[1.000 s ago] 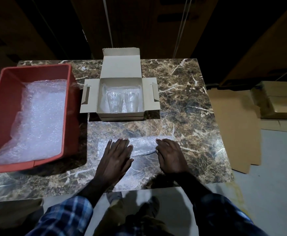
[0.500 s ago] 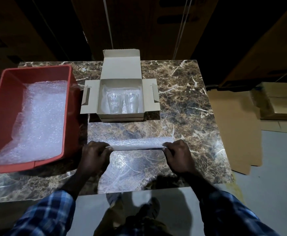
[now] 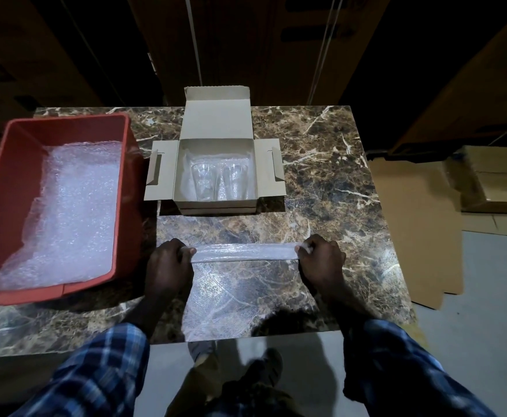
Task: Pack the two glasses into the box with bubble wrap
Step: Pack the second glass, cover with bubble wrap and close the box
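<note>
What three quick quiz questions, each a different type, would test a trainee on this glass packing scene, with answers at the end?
1. True or false: both glasses already lie inside the open cardboard box.
2. Multiple choice: the left hand and right hand grip the ends of A) a box flap, B) the folded edge of a bubble wrap sheet, C) the red bin.
3. Fill in: the spare bubble wrap sits in the red ____.

Key: 1 true; 2 B; 3 bin.
</note>
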Demonstrator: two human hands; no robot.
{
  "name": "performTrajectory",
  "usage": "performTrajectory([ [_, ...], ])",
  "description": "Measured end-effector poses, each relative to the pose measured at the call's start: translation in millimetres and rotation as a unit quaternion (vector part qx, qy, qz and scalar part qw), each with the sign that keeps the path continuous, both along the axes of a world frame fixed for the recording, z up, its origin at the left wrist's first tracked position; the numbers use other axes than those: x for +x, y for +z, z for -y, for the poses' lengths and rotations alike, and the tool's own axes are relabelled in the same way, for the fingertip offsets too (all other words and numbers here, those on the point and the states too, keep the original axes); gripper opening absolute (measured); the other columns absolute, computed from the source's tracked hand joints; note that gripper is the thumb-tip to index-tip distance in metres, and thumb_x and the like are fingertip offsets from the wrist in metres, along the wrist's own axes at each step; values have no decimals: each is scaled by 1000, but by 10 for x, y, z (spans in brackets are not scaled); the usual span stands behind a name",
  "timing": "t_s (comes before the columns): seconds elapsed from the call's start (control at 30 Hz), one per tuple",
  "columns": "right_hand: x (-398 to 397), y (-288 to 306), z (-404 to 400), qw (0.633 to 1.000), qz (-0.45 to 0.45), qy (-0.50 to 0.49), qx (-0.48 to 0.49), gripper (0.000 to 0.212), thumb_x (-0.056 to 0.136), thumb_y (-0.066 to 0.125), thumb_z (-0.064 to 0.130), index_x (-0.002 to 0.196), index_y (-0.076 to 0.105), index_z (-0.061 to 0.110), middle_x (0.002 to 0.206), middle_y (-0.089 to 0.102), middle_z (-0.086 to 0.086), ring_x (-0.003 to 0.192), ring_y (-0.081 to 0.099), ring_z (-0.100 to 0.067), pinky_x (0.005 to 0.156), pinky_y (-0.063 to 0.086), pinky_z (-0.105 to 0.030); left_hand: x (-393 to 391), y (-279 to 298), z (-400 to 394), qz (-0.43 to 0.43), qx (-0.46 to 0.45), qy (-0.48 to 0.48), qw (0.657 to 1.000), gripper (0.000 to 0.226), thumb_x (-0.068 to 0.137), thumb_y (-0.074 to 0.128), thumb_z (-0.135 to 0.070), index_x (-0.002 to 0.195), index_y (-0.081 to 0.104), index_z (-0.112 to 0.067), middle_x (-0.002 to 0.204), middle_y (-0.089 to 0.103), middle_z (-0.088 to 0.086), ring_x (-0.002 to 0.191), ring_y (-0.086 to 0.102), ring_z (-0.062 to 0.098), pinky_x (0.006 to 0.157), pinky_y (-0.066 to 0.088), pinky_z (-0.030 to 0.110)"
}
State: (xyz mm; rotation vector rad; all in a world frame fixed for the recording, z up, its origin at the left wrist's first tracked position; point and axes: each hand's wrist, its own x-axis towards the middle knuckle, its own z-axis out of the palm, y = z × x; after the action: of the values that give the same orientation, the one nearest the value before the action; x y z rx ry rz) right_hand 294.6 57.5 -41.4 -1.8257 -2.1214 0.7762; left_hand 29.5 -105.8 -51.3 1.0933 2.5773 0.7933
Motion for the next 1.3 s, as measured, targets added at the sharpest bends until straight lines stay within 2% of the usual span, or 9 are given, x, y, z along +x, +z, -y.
performTrajectory([
  [0.13, -76, 40, 94, 994, 89, 14, 60, 28, 87, 71, 26, 110, 60, 15, 103, 63, -7, 104, 51, -32, 86, 34, -43, 92, 3, 20, -12, 28, 38, 999, 16, 83, 76, -9, 90, 62, -5, 85, 63, 16, 79, 60, 35, 69, 39, 35],
  [0.23, -148, -1, 213, 975, 129, 70, 170, 32, 90, 62, 19, 120, 58, 11, 121, 58, -14, 111, 52, -31, 92, 37, -46, 255, 37, 14, -114, 41, 35, 992, 24, 85, 72, -9, 109, 64, -8, 109, 58, 18, 101, 54, 39, 83, 41, 46],
  [0.37, -367, -113, 526, 949, 104, 248, 164, 49, 95, 33, 10, 140, 52, 7, 147, 51, -12, 139, 43, -27, 118, 20, -49, 634, 31, -26, -143, 99, -139, 975, 29, 97, 57, -11, 125, 63, -5, 136, 57, 16, 131, 47, 31, 109, 33, 44],
  [0.47, -472, -219, 731, 930, 125, 327, 112, 59, 91, 27, 9, 146, 45, 3, 150, 48, -14, 144, 38, -27, 119, 14, -47, 819, -179, -30, -137, 16, -251, 958, 49, 99, 43, -14, 146, 44, -3, 155, 40, 15, 148, 29, 31, 121, 21, 47],
  [0.73, -259, -285, 675, 923, 146, 349, 68, 59, 105, 26, 39, 157, 24, 13, 164, 21, -2, 152, 16, -17, 123, 3, -45, 768, -238, 73, -147, -130, -274, 941, 57, 106, 23, -44, 159, 21, -23, 167, 13, 0, 155, 5, 23, 123, 9, 49],
  [0.9, 74, -218, 482, 950, 163, 265, 25, 67, 102, 4, 52, 160, -1, 19, 161, -14, 7, 148, -16, -8, 119, -18, -40, 431, -235, 370, -150, -170, -190, 955, 71, 103, 19, -58, 160, 8, -18, 167, 4, -1, 155, -1, 19, 124, 5, 50],
  [1.07, 165, -247, 411, 970, 159, 171, 67, 69, 100, 13, 46, 154, 32, 7, 162, 25, -13, 151, 22, -28, 121, 0, -43, 361, -179, 408, -121, -186, -124, 967, 79, 101, 13, -64, 160, 9, -11, 167, 5, 7, 155, 1, 20, 124, -3, 45],
  [1.17, 84, -191, 384, 972, 81, 123, 182, 39, 97, 42, 22, 123, 63, 2, 124, 64, -17, 116, 57, -35, 102, 35, -45, 505, -86, 329, -122, -160, -157, 967, 74, 103, 18, -56, 159, 13, -7, 167, 8, 12, 154, 0, 24, 124, -1, 47],
  [1.3, -28, -81, 410, 983, 2, -8, 183, 19, 93, 61, 19, 102, 68, 3, 93, 65, -15, 89, 54, -31, 78, 40, -39, 829, -15, 184, -123, -135, -279, 943, 68, 106, 20, -53, 160, 5, -15, 166, -5, 3, 154, -11, 17, 122, -12, 42],
])
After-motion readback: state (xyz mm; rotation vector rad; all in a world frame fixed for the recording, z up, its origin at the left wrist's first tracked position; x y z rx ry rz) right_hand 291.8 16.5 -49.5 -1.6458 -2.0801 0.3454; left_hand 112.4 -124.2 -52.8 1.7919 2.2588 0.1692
